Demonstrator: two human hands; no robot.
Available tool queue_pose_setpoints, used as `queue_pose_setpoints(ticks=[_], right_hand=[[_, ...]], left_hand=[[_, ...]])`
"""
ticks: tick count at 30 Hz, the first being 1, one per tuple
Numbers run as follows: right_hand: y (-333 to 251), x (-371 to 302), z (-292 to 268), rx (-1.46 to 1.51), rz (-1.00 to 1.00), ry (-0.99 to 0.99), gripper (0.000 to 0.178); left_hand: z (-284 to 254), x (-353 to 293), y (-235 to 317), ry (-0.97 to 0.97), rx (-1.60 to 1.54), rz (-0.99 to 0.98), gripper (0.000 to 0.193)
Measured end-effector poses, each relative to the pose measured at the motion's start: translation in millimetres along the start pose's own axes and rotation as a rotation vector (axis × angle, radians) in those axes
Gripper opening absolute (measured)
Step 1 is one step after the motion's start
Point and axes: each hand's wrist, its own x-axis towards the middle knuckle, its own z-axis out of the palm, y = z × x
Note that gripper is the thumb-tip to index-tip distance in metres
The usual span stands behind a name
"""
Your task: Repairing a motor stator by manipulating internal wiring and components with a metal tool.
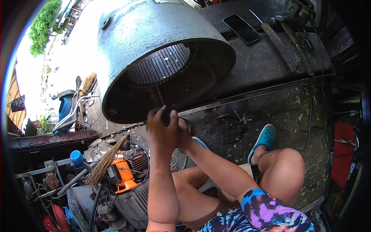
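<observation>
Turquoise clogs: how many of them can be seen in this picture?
2. One clog is on the foot at the right, beyond the bent knee; the second clog appears beside the right hand, partly hidden by the arm.

Yeah, this is a workshop, a pretty grimy one, and partly open to the outdoors by the look of it. Biggest giveaway is the hefty grey metal housing with a slotted ring inside, like a big motor's shell. Right of the housing, on a dark, worn surface, there's a wooden-handled tool and what looks like a hammer. Down-left of the housing it's a proper heap: an orange motor-like unit, a grey finned casing, a black hose. The floor below the housing is stained and flecked. Past its left side: bright daylight and green foliage.
</observation>
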Motion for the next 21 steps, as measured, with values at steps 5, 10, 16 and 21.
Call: queue_pose_setpoints(ticks=[5,10,16,21], right_hand=[[4.8,-0.6,5.6,-0.183,-0.261,0.088,0.038],[0.9,-8.6,5.5,-0.695,-0.308,0.179,0.034],[-6.7,-3.0,-12.5,-0.933,-0.486,0.085,0.029],[-54.1,-22.3,-11.2,-0.377,0.045,-0.029,0.028]], left_hand=[[-4.4,-1.5,5.4,0.017,0.031,-0.031,0.033],[-10.7,-3.6,7.1,0.010,0.072,-0.066,0.031],[1.0,-6.6,7.2,0.041,0.081,-0.009,0.032],[2.3,-8.1,9.3,0.081,0.043,0.054,0.033]])
